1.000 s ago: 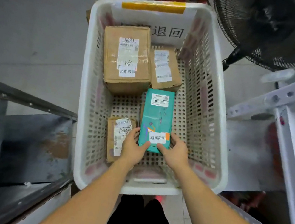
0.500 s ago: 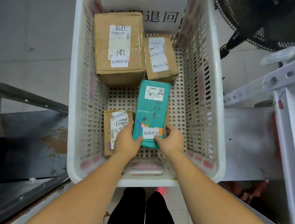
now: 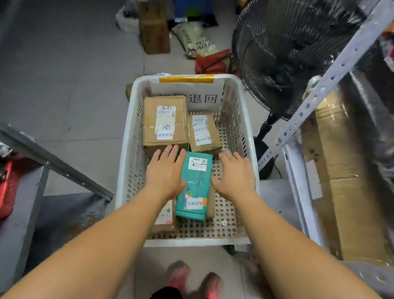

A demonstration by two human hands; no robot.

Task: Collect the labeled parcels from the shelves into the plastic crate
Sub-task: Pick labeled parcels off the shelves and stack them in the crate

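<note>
Several parcels lie in the white plastic crate (image 3: 128,137), which stands on a grey tiled floor (image 3: 74,61) in a cluttered storeroom. A black pedestal fan (image 3: 282,46) stands just beyond the crate's far right corner, and a white perforated shelf upright (image 3: 337,66) slants down beside its right wall. On the left, a grey metal rack edge (image 3: 32,149) ends near the crate's near left corner. Bare floor lies open to the far left.

The teal parcel (image 3: 195,183) lies flat on the crate bottom, lengthwise, with a large cardboard box (image 3: 164,120) and a smaller box (image 3: 203,130) against the far wall. The left hand (image 3: 164,170) and right hand (image 3: 234,177) flank the teal parcel, palms down, fingers straight and spread, holding nothing. The left thumb overlaps the parcel's left edge; whether it touches cannot be told. The right hand is clear of it.
</note>
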